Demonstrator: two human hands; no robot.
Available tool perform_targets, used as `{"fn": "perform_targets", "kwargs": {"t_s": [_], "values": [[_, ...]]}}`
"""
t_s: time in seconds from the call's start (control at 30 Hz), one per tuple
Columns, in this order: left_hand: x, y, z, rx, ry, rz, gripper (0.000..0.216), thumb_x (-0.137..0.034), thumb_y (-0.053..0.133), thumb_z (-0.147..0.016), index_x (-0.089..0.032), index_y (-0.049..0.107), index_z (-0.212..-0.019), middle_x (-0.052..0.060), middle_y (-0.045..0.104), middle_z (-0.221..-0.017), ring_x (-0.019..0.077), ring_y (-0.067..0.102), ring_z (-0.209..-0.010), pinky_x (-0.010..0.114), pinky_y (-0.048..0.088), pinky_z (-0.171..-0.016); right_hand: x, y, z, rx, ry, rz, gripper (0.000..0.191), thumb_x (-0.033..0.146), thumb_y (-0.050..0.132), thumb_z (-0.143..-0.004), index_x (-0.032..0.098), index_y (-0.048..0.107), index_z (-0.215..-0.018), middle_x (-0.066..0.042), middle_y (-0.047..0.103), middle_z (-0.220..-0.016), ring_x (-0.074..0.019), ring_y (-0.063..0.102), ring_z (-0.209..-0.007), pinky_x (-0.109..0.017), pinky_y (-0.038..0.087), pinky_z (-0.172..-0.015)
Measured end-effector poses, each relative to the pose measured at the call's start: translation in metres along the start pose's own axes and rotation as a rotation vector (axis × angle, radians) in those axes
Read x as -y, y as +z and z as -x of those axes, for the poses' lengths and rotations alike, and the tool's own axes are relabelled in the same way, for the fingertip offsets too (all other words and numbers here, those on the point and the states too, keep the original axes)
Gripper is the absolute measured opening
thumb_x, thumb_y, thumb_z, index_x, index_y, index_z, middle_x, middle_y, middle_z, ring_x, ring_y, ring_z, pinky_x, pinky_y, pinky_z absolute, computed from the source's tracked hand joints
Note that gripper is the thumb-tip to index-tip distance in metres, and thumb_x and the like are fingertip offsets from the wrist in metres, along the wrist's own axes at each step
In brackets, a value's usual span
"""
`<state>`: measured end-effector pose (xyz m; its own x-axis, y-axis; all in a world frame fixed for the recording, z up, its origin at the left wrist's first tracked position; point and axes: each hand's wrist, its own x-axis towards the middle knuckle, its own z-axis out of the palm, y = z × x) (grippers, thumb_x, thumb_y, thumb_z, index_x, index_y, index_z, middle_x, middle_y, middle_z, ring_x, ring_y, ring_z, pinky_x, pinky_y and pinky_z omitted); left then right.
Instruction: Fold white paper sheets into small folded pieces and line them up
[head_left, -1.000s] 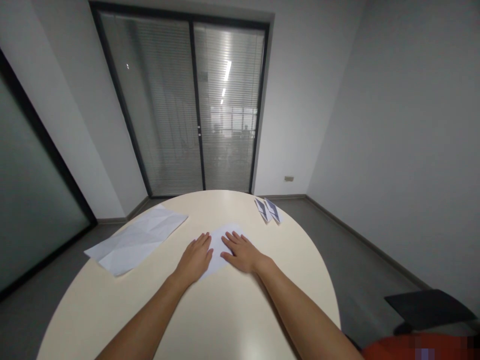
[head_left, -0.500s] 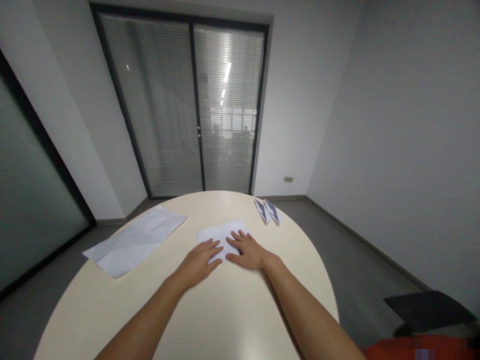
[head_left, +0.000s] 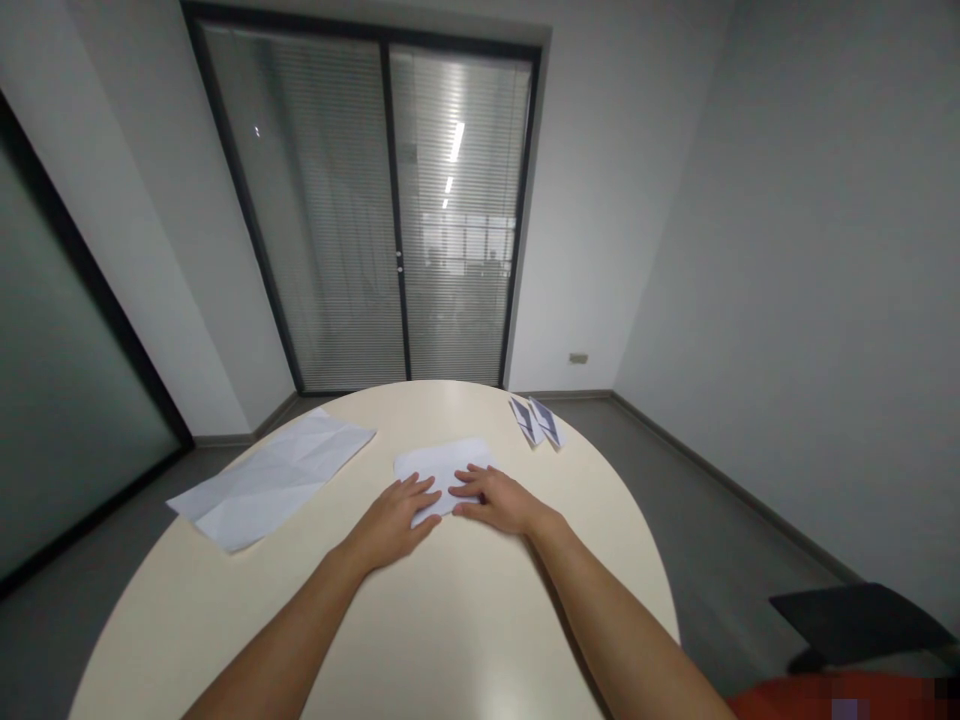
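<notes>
Head view: I noted the person's left hand [head_left: 397, 520] and right hand [head_left: 499, 500] lying palm down, side by side and apart, at the near part of a small white paper [head_left: 442, 462]. Digits of both were extended and somewhat spread; neither hand was gripping anything. Paper lay flat on the pale, round-edged surface [head_left: 420, 640], visible between the hands and beyond the fingertips; how much of it ran beneath the palms I could not tell. To the left of the left hand, well apart, lay a large creased sheet [head_left: 277, 480], one corner reaching past the rim. Ahead and to the right of the right hand, near the far rim, were two folded pieces [head_left: 546, 422] with dark panels, close beside each other. Beyond the hands and surface stood dark-framed glass panels [head_left: 337, 220] with blinds.
</notes>
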<state>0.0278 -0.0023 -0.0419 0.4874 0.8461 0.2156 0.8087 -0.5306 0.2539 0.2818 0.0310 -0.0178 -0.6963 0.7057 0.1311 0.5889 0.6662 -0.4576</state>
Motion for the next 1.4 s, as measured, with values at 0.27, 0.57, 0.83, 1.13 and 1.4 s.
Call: {"fn": "perform_targets", "kwargs": {"t_s": [0.27,0.57,0.83,1.13,1.4], "values": [[-0.011,-0.015,-0.001,-0.077,-0.006,0.011,0.034,-0.034,0.04,-0.102,-0.023,0.071,-0.108,0.005,0.075,-0.112,0.0215,0.07,-0.105,0.033,0.05,-0.092,-0.013,0.006,-0.003,-0.07,-0.024,-0.063,0.051,0.061,0.055,-0.092,0.025,0.07,-0.125,-0.008,0.063,-0.135,-0.0299,0.052,-0.133,-0.041,0.039,-0.11],[0.001,-0.021,-0.001,-0.182,-0.211,-0.103,0.034,-0.036,0.035,-0.104,-0.023,0.067,-0.103,0.005,0.077,-0.097,0.0225,0.072,-0.091,0.029,0.045,-0.074,-0.023,-0.008,0.009,-0.184,0.088,-0.154,0.032,0.041,0.056,-0.092,0.019,0.076,-0.106,-0.006,0.077,-0.098,-0.0234,0.069,-0.088,-0.033,0.051,-0.083],[0.003,-0.023,0.001,-0.399,-0.189,0.147,0.037,-0.042,0.038,-0.101,-0.023,0.068,-0.095,0.002,0.074,-0.087,0.0198,0.069,-0.082,0.027,0.044,-0.074,-0.034,-0.003,0.005,-0.318,0.071,-0.543,0.039,0.048,0.061,-0.09,0.015,0.07,-0.107,-0.009,0.074,-0.107,-0.0255,0.066,-0.1,-0.039,0.05,-0.091],[-0.001,-0.023,-0.015,-0.621,-0.33,0.685,0.039,-0.05,0.052,-0.087,-0.016,0.072,-0.084,0.005,0.074,-0.083,0.0217,0.066,-0.082,0.029,0.049,-0.075,-0.039,0.0,-0.01,-0.648,0.183,-0.839,0.046,0.055,0.072,-0.078,0.019,0.061,-0.104,-0.004,0.07,-0.085,-0.0191,0.065,-0.073,-0.029,0.05,-0.063],[0.005,-0.02,-0.012,-0.574,-0.361,0.869,0.036,-0.05,0.056,-0.085,-0.016,0.068,-0.091,0.006,0.071,-0.083,0.0186,0.065,-0.07,0.028,0.049,-0.063,-0.04,0.002,-0.008,-0.559,0.312,-0.813,0.056,0.056,0.074,-0.074,0.017,0.062,-0.113,0.001,0.065,-0.07,-0.0165,0.061,-0.06,-0.026,0.043,-0.054]]}}
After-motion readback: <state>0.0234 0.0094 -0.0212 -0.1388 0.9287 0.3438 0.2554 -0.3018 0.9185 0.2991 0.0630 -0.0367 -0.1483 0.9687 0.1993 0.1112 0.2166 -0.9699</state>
